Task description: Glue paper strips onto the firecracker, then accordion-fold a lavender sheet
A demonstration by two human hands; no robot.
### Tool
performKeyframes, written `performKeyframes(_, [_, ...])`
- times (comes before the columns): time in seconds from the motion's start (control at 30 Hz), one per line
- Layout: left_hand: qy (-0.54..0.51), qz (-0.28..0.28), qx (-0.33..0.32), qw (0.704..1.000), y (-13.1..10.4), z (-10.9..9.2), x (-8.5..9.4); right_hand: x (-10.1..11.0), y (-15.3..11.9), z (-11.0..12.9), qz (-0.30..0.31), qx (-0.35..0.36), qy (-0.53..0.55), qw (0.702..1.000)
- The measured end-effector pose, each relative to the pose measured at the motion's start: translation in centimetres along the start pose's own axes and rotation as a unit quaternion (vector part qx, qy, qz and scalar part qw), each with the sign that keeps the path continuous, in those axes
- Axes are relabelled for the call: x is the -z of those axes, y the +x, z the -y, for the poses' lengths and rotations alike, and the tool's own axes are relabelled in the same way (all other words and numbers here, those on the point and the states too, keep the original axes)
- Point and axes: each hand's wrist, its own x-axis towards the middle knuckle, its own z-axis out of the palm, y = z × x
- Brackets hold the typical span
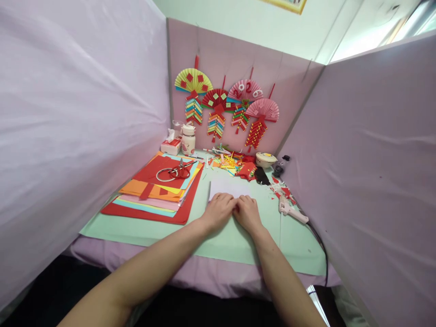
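Paper sheet [227, 187] between paper stack [155, 193] on left and glue gun [289, 210] on right

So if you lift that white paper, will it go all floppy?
Probably. The white paper looks like one thin sheet lying flat, so it would likely droop and feel very light. Both hands, left hand and right hand, press its near edge, so it may crease easily.

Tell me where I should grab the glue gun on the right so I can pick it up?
Grab the glue gun by its handle, the part nearest the cord, probably coming from above. It lies flat on the green mat with its tip pointing away toward the paper scraps, so the handle end is the closest and keeps fingers off the nozzle. Both hands rest on the white paper.
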Motion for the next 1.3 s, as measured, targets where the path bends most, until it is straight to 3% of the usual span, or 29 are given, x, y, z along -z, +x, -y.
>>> performKeyframes(0.13, [0.036, 0.122, 0.047, 0.991, 0.0, 1.5, -0.2, -0.1, 0.0, 0.0, 0.012, -0.005, 0.048, 0.999])
performKeyframes(0.23, [0.036, 0.168, 0.065, 0.983, -0.1, 1.8, -0.3, -0.1, -0.1, -0.1, 0.024, 0.007, 0.087, 0.996])
performKeyframes(0.67, [0.051, 0.174, 0.083, 0.98, -0.3, 2.8, 0.0, 0.3, -0.3, 0.1, 0.051, 0.014, 0.112, 0.992])
performKeyframes(1.0, [0.051, 0.159, 0.116, 0.979, -0.2, 3.4, 0.3, -0.4, -0.3, -1.3, 0.062, 0.005, 0.184, 0.981])
performKeyframes(1.3, [-0.016, 0.146, 0.145, 0.979, -0.2, 4.6, 0.3, -0.3, -0.5, -2.0, 0.053, -0.016, 0.179, 0.982])
